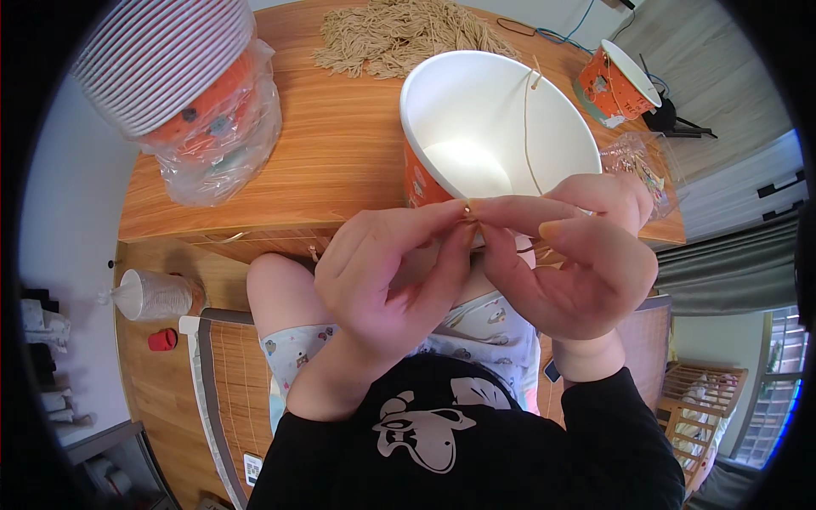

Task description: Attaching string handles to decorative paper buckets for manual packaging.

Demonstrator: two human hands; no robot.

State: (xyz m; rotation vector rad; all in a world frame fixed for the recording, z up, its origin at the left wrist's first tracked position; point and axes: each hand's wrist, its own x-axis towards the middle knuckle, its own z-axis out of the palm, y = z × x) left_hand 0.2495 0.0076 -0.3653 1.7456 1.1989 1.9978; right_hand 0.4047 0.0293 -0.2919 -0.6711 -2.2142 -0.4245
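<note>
Cord (527, 136), thin and tan, runs from the far rim of a wide, white-lined paper bucket with an orange printed outside (463, 93) down its inner wall, until the right hand (578, 272) hides it. The bucket sits at the near edge of the wood-grain table (323, 153), presumably so both hands can work over its rim. Left hand (374, 272) and right meet there, each forefinger and thumb pinched together, seemingly on one tiny gold-coloured piece (467, 209); whether cord is caught between them, I cannot tell. Such a small thing probably calls for fingertips alone, steadied from both sides. A loose heap of tan cords (399, 38) lies behind the bucket and a plastic-wrapped stack of paper buckets (178, 59) stands to the left, likely leaving the front free for the hands.
</note>
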